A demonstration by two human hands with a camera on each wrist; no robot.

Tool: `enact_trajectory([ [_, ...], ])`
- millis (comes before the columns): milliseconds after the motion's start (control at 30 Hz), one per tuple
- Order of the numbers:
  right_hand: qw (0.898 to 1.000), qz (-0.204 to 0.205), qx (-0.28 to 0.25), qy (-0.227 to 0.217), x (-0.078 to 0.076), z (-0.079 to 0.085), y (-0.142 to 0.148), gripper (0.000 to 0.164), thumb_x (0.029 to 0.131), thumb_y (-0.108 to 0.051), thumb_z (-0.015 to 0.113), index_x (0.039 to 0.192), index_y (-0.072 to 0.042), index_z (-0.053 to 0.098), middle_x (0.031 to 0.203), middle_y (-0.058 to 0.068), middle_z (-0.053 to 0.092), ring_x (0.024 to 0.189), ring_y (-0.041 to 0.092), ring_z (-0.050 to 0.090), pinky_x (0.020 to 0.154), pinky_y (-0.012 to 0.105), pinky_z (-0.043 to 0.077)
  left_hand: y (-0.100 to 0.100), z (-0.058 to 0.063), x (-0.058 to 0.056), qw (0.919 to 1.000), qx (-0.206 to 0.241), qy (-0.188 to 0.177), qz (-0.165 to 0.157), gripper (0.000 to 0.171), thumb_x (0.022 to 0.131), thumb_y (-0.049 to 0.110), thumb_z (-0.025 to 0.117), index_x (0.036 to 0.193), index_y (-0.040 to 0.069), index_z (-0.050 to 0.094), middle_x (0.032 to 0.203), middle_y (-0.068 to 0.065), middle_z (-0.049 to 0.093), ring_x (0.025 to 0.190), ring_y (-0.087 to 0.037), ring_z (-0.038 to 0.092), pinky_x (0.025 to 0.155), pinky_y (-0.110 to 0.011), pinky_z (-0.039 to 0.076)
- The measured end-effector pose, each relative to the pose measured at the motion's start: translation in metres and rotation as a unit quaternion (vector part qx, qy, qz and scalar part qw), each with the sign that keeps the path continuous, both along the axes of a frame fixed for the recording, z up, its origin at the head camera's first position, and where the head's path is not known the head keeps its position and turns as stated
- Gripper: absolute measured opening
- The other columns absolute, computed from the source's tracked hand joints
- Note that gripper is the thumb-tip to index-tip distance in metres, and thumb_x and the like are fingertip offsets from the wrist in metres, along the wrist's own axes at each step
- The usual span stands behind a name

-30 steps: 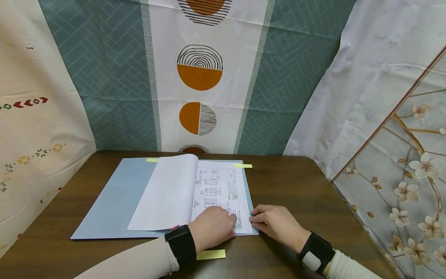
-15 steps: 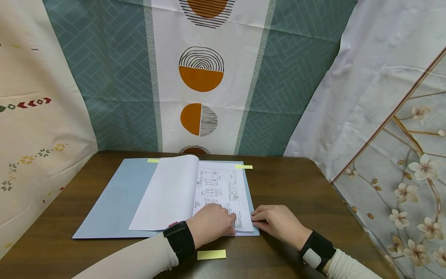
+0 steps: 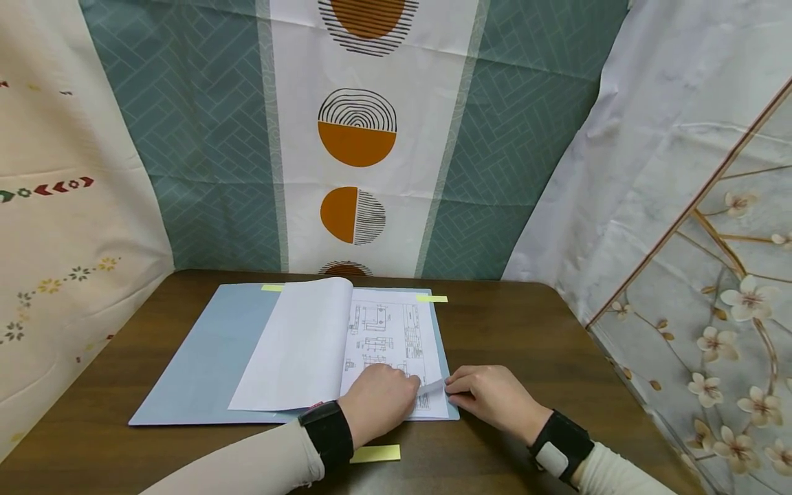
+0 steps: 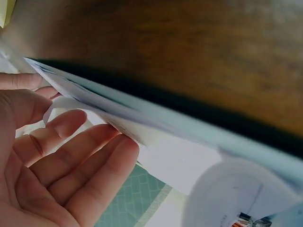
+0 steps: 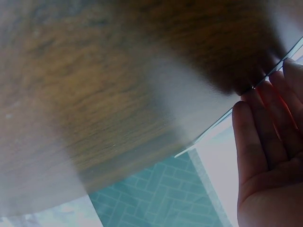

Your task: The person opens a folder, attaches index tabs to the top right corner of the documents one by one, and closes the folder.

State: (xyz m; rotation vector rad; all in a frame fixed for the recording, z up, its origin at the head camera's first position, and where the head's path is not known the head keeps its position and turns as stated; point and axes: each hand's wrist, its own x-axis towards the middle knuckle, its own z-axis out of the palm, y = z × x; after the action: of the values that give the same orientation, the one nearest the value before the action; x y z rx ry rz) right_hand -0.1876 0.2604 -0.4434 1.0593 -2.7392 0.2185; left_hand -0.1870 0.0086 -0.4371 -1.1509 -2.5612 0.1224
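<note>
An open light-blue folder [image 3: 185,371] lies on the wooden table, holding white sheets. One blank white page [image 3: 291,350] is turned over to the left. Right of it shows a sheet with technical drawings [image 3: 386,320]. My left hand [image 3: 380,402] rests over the lower part of that sheet and pinches a lifted, curling bit of paper [image 4: 66,103] between thumb and index finger; its other fingers extend loosely. My right hand [image 3: 495,399] touches the folder's lower right edge, fingers [image 5: 251,137] fairly straight with the tips along the edge.
Yellow sticky tabs mark the top, one at the left [image 3: 272,287] and one at the right [image 3: 432,299]. Another yellow strip [image 3: 376,454] lies on the table in front of the folder. Patterned cloths [image 3: 359,206] hang behind and beside the table [image 3: 495,323].
A strip of the paper's right edge has risen between the hands, beside my left fingers. The left hand has shifted only slightly; the right hand stays at the folder's edge.
</note>
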Motion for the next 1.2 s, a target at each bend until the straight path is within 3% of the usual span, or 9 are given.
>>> enact_trajectory([
  [200, 1.0, -0.003, -0.004, 0.009, 0.0, -0.001, 0.0, 0.02, 0.085, -0.028, 0.078, 0.103, -0.02, 0.08, 0.102, -0.012, 0.07, 0.09, 0.003, 0.067, 0.081, 0.024, 0.053, -0.002, 0.003, -0.004, 0.9998, 0.012, 0.0, 0.019, 0.02, 0.091, 0.034, 0.069, 0.092, 0.014, 0.071, 0.065, 0.002, 0.063, 0.05, -0.009, 0.049, 0.051, -0.026, 0.045],
  [467, 1.0, -0.004, -0.006, 0.021, 0.001, -0.001, -0.002, 0.02, 0.085, -0.026, 0.079, 0.104, -0.02, 0.08, 0.102, -0.011, 0.071, 0.091, 0.004, 0.068, 0.081, 0.025, 0.053, -0.031, 0.017, -0.003, 0.9946, 0.034, 0.092, 0.034, 0.026, 0.086, 0.033, 0.073, 0.093, 0.009, 0.073, 0.082, -0.005, 0.068, 0.074, -0.019, 0.063, 0.066, -0.032, 0.053],
  [633, 1.0, -0.004, -0.005, 0.02, 0.002, -0.001, -0.003, 0.02, 0.084, -0.025, 0.079, 0.103, -0.019, 0.081, 0.103, -0.01, 0.071, 0.092, 0.005, 0.068, 0.081, 0.026, 0.053, -0.054, 0.019, 0.002, 0.9924, 0.002, 0.108, 0.058, 0.029, 0.085, 0.028, 0.074, 0.098, 0.003, 0.07, 0.092, -0.012, 0.065, 0.09, -0.028, 0.062, 0.076, -0.039, 0.052],
  [933, 0.999, -0.006, -0.005, 0.034, 0.003, 0.0, -0.001, 0.018, 0.084, -0.024, 0.079, 0.101, -0.019, 0.081, 0.102, -0.01, 0.071, 0.092, 0.005, 0.068, 0.081, 0.027, 0.053, -0.092, 0.012, 0.016, 0.9845, -0.02, 0.152, 0.086, 0.033, 0.086, 0.018, 0.07, 0.108, -0.006, 0.067, 0.126, -0.027, 0.059, 0.116, -0.045, 0.056, 0.085, -0.048, 0.05],
  [1200, 1.0, -0.009, -0.003, 0.029, 0.003, -0.001, -0.001, 0.019, 0.084, -0.023, 0.079, 0.102, -0.02, 0.081, 0.103, -0.01, 0.071, 0.093, 0.005, 0.068, 0.082, 0.026, 0.053, -0.115, 0.014, 0.019, 0.9807, -0.049, 0.145, 0.122, 0.037, 0.081, 0.017, 0.075, 0.109, -0.006, 0.068, 0.147, -0.028, 0.043, 0.135, -0.045, 0.042, 0.095, -0.051, 0.045],
])
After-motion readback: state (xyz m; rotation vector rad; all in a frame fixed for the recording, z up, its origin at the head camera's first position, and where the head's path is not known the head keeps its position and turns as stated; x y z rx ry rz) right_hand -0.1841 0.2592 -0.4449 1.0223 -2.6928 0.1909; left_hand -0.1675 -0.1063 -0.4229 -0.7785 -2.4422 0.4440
